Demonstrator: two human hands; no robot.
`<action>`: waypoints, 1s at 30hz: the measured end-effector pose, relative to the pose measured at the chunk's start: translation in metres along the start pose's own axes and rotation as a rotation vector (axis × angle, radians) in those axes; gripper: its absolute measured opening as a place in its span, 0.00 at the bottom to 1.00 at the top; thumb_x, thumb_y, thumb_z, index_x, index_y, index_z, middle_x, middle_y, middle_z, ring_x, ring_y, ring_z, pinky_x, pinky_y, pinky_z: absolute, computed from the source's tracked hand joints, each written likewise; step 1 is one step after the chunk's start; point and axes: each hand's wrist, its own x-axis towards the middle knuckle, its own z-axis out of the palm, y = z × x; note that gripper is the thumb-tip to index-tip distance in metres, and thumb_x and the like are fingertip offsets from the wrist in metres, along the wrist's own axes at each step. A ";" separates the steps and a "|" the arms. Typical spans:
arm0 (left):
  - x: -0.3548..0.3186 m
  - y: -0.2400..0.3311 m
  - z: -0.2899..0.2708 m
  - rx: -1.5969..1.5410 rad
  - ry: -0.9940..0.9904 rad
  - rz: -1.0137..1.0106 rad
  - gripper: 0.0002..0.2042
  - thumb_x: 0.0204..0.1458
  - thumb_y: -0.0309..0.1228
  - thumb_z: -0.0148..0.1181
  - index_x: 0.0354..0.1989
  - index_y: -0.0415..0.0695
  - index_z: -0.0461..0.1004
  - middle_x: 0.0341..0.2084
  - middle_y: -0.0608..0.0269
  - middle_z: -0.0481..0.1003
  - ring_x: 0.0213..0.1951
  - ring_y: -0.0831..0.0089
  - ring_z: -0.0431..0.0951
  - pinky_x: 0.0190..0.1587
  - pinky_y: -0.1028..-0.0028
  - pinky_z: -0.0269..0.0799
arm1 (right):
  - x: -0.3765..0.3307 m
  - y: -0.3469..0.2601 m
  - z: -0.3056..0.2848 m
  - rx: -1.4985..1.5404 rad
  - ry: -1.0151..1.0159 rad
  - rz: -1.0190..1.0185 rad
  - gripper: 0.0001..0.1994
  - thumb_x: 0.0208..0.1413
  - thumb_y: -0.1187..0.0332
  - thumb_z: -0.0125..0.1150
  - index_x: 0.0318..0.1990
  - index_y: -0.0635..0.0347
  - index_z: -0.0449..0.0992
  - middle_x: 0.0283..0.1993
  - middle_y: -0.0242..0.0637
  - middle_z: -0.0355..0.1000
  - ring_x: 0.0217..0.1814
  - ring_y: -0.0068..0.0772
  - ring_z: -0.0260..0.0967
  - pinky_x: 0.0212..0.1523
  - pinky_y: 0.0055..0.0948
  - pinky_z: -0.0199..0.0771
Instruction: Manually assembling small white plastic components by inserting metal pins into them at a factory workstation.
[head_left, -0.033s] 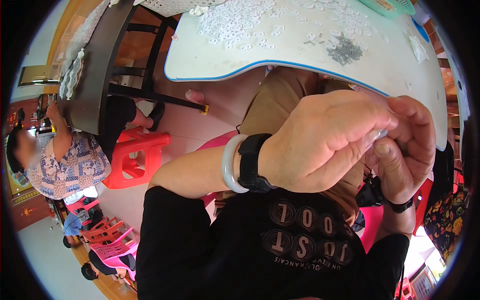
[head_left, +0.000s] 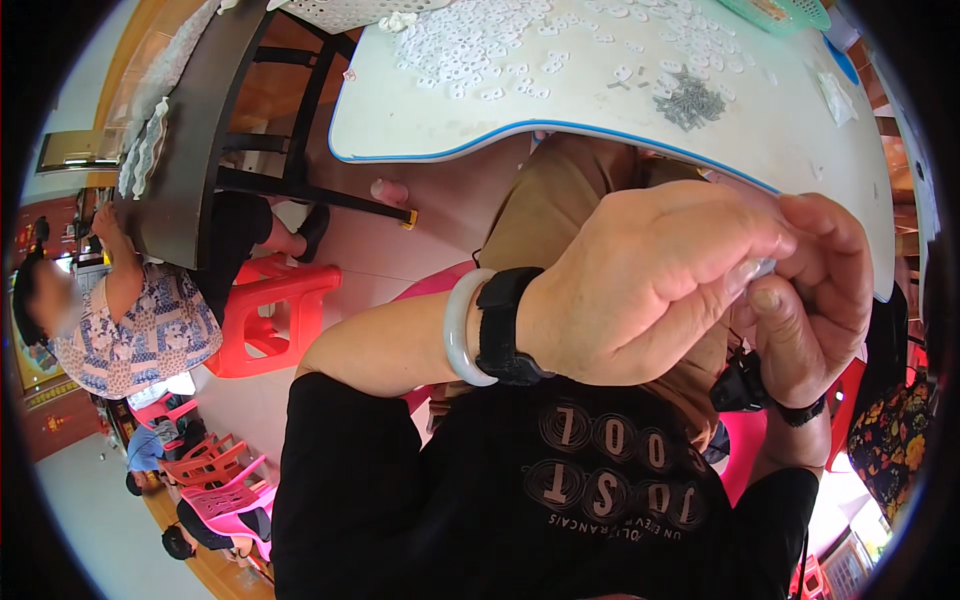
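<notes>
Above my lap, close to the table's near edge, my two hands meet. My left hand [head_left: 650,280], with a pale bangle [head_left: 462,325] and a black wrist strap [head_left: 503,325], is closed in a pinch. A tiny grey piece [head_left: 765,268] shows at its thumb and fingertip. Facing it, my right hand [head_left: 815,300] has its fingers curled and its thumb bent in beside that piece; what lies inside it is hidden. On the white table [head_left: 440,125] beyond are many small white plastic pieces with holes [head_left: 470,50] and a heap of small grey pieces [head_left: 690,100].
A green basket [head_left: 785,15] and a white perforated basket [head_left: 345,12] stand at the far side. A crumpled white wrapper [head_left: 837,98] lies at the table's right. To the left, a person [head_left: 140,320] sits by a dark table [head_left: 185,170], near a red stool [head_left: 270,315].
</notes>
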 end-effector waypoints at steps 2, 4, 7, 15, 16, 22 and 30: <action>-0.001 -0.004 0.003 -0.013 0.044 0.046 0.09 0.49 0.18 0.52 0.39 0.36 0.70 0.28 0.54 0.73 0.32 0.54 0.75 0.32 0.66 0.70 | 0.001 0.006 -0.002 -0.058 -0.026 -0.138 0.26 0.54 0.72 0.63 0.56 0.72 0.58 0.39 0.43 0.74 0.31 0.17 0.66 0.30 0.14 0.65; -0.003 -0.003 0.004 -0.060 0.060 0.010 0.10 0.49 0.17 0.51 0.41 0.36 0.67 0.24 0.55 0.72 0.29 0.56 0.75 0.31 0.68 0.69 | 0.001 0.008 -0.006 -0.042 -0.100 -0.224 0.26 0.54 0.75 0.62 0.57 0.74 0.58 0.38 0.44 0.74 0.35 0.19 0.68 0.34 0.16 0.67; -0.005 0.009 0.004 -0.311 0.063 -0.263 0.12 0.51 0.17 0.49 0.45 0.34 0.61 0.19 0.58 0.70 0.24 0.60 0.74 0.29 0.71 0.68 | 0.003 0.007 -0.013 0.010 -0.198 -0.206 0.27 0.53 0.72 0.63 0.57 0.74 0.60 0.39 0.44 0.74 0.36 0.21 0.69 0.34 0.18 0.68; -0.005 0.004 0.004 -0.291 0.070 -0.270 0.14 0.51 0.17 0.48 0.46 0.35 0.56 0.17 0.60 0.70 0.21 0.65 0.75 0.28 0.75 0.66 | 0.014 -0.004 -0.015 -0.480 -0.223 -0.375 0.25 0.55 0.62 0.62 0.54 0.73 0.68 0.42 0.44 0.72 0.35 0.23 0.66 0.38 0.21 0.66; -0.005 0.004 0.005 -0.306 0.083 -0.287 0.13 0.52 0.17 0.49 0.45 0.35 0.57 0.17 0.60 0.71 0.21 0.66 0.75 0.28 0.75 0.66 | 0.016 -0.002 -0.015 -0.487 -0.214 -0.410 0.24 0.53 0.63 0.63 0.53 0.72 0.70 0.40 0.43 0.73 0.35 0.24 0.67 0.37 0.22 0.66; -0.006 0.001 0.008 -0.431 0.086 -0.439 0.08 0.54 0.21 0.53 0.39 0.34 0.62 0.19 0.62 0.75 0.21 0.75 0.76 0.27 0.78 0.68 | 0.019 0.003 -0.014 -0.426 -0.178 -0.385 0.20 0.46 0.67 0.67 0.46 0.69 0.75 0.33 0.38 0.74 0.29 0.27 0.69 0.32 0.23 0.68; -0.003 0.002 0.007 -0.422 0.058 -0.380 0.11 0.62 0.31 0.48 0.31 0.37 0.69 0.19 0.69 0.70 0.21 0.84 0.65 0.25 0.81 0.61 | 0.010 0.004 -0.006 -0.234 -0.034 -0.133 0.18 0.47 0.66 0.68 0.44 0.68 0.76 0.35 0.36 0.74 0.31 0.22 0.67 0.33 0.20 0.66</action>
